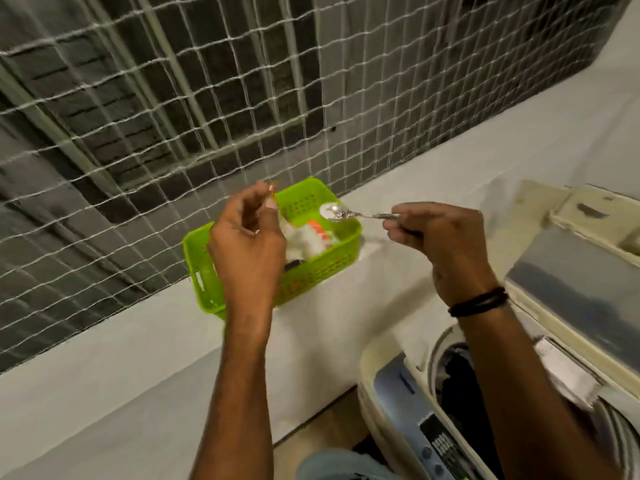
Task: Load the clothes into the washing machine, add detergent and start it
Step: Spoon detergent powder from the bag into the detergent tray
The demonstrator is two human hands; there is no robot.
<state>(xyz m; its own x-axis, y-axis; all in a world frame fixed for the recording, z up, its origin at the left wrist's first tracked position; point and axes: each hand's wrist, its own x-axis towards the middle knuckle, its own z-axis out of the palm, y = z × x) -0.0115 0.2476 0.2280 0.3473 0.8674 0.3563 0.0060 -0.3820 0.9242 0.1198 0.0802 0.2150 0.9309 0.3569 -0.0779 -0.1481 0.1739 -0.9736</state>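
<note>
White ledge (104,358) under the netting (138,98), and the green basket (311,271) sits at the ledge's back edge, right against the net, white and orange packets (311,237) inside; left hand (247,237) hovers over the basket, thumb and forefinger nipped together on an orange sliver (272,188), too blurred to name; right hand (440,244) is curled tight round the handle of a spoon (330,212), its bowl level above the basket's right rim; below the ledge's front edge the washing machine (367,368) stands with its lid (571,278) up, dark clothes (457,375) in the drum
</note>
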